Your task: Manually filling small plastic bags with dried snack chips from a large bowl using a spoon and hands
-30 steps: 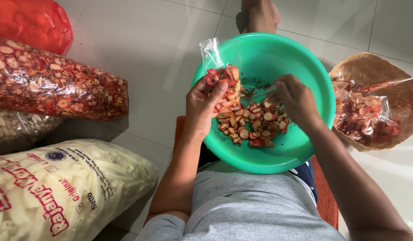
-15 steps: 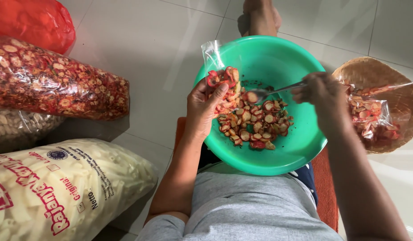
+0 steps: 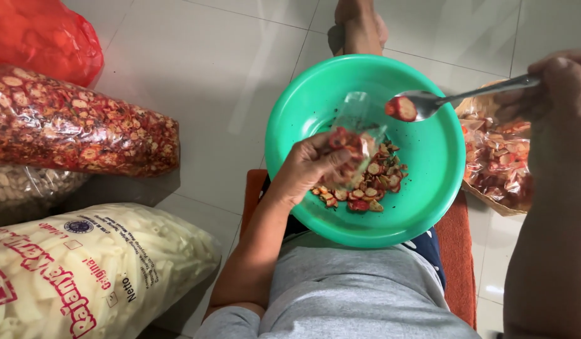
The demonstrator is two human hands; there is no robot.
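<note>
I hold a small clear plastic bag (image 3: 356, 147) of red chips in my left hand (image 3: 309, 168); my right hand (image 3: 554, 85) grips a loaded metal spoon (image 3: 428, 103) over the green plastic basin (image 3: 428, 188), mid-filling; tipping calls for aim.

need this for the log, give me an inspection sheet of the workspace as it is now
surface: pale tiled floor, orange mat under the person
job's things: green bowl with red chips; small clear bag; metal spoon carrying one chip
clutter: big chip bag, white snack bag, red bag, basket
grippers: left hand grips the small bag; right hand grips the spoon
cables: nothing seen
surroundings: bare foot
</note>
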